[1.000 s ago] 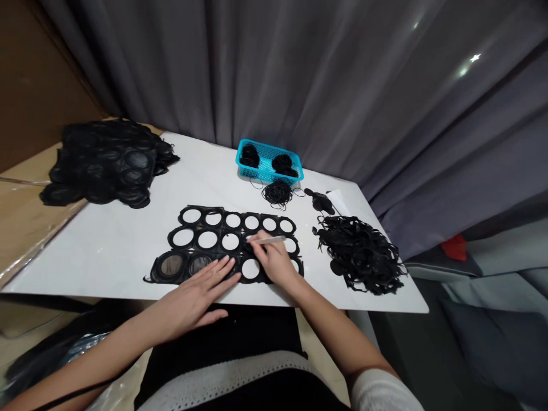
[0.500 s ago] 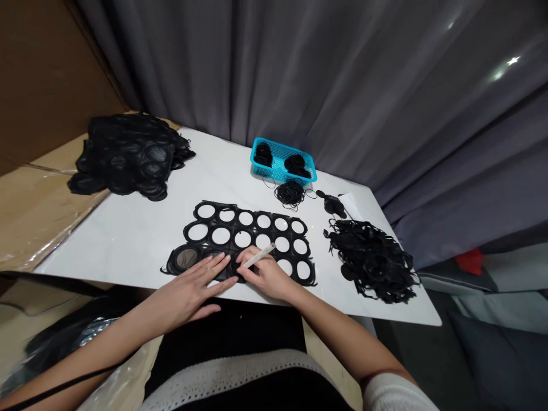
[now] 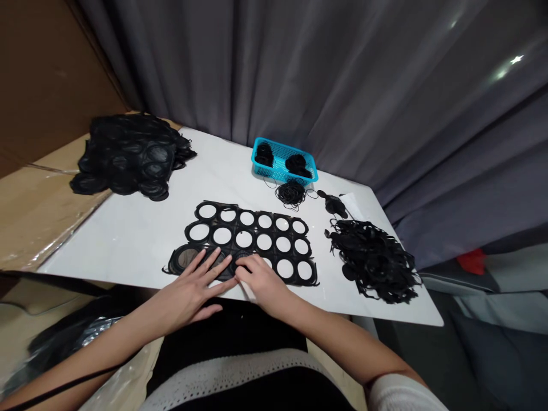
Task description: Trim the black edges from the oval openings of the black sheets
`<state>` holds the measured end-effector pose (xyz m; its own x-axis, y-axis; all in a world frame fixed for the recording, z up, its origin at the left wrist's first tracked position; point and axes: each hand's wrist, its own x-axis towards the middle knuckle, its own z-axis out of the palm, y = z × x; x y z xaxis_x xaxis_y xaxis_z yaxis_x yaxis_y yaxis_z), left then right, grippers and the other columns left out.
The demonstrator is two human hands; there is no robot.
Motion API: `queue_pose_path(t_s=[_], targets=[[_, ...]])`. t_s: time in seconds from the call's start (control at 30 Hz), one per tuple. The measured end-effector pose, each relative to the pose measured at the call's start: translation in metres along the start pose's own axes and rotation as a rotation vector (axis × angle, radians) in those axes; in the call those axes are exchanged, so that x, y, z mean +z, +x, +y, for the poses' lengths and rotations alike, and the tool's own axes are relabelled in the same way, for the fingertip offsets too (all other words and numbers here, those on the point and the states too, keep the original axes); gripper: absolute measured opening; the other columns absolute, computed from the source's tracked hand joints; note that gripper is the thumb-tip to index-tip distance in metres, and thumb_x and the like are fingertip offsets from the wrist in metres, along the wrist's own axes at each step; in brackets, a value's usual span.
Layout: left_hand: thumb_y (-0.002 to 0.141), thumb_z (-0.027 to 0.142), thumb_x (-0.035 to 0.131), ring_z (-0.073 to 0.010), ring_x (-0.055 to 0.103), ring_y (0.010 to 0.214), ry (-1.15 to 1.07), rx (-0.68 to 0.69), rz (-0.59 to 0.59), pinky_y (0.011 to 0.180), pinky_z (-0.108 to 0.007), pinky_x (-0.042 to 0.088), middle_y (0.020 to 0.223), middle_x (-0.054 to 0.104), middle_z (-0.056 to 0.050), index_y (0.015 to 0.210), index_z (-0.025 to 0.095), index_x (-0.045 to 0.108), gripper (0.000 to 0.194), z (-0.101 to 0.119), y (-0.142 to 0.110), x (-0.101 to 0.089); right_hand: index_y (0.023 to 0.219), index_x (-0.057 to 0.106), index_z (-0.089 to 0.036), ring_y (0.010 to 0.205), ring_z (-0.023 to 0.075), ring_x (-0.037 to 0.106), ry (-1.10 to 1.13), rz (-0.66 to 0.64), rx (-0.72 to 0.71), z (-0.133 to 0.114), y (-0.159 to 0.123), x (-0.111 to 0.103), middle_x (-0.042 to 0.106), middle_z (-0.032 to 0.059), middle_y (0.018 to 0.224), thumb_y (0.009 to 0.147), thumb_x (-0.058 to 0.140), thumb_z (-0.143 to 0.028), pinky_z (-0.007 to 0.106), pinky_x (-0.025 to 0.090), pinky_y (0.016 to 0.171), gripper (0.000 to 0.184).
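A black sheet with rows of round holes lies flat near the table's front edge; white tabletop shows through most holes. At its near left corner, a dark disc still fills one circle. My left hand rests palm down, fingers spread over the sheet's near row. My right hand has its fingers closed at a circle in that row, close to the left fingertips. A whitish pen-like tool shows beneath the right hand, slanting toward my body. Its tip is hidden by my fingers.
A heap of black sheets with round outlines lies at the table's left. Toward the back stands a blue basket holding black bundles, with thin black rings in front. Black scraps are piled at right, beside small black discs.
The pen-like tool has swung in my right hand from pointing up and right to slanting down toward me. My left hand has stayed nearly in place.
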<state>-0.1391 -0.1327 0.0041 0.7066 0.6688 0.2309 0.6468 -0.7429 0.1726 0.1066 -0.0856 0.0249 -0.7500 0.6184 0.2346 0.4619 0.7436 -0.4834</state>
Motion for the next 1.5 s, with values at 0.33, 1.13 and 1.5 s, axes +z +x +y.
queue_pose_path(t_s=[0.33,1.13,1.5], targets=[[0.095,0.044,0.064,-0.0393,0.025,0.152,-0.002,-0.021,0.026,0.119,-0.059,0.032,0.166,0.029,-0.008,0.155,0.034,0.039,0.065,0.005,-0.005,-0.006,0.095,0.062,-0.02,0.085,0.0197,0.063,0.224,0.383,0.321,0.029,0.043,-0.041,0.07,0.0049,0.094,0.104,0.045,-0.027,0.033,0.049,0.083,0.021],[0.103,0.041,0.05,-0.0328,0.038,0.147,0.06,-0.122,0.114,0.117,-0.051,0.039,0.166,0.028,-0.012,0.158,0.031,0.034,0.058,0.001,-0.041,-0.005,0.083,0.057,-0.021,0.1,0.0174,0.061,0.402,-0.064,0.098,-0.009,0.052,0.005,0.062,0.0039,0.105,0.098,0.057,-0.022,0.033,0.047,0.096,0.014],[0.096,0.028,0.058,-0.039,0.03,0.15,0.063,-0.145,0.14,0.116,-0.056,0.038,0.171,0.006,-0.01,0.155,0.032,0.038,0.062,0.003,-0.042,-0.002,0.104,0.062,-0.019,0.11,0.0267,0.055,0.022,0.012,-0.048,-0.016,0.037,0.027,0.063,0.015,0.12,0.1,0.048,-0.015,0.041,0.05,0.096,0.015]])
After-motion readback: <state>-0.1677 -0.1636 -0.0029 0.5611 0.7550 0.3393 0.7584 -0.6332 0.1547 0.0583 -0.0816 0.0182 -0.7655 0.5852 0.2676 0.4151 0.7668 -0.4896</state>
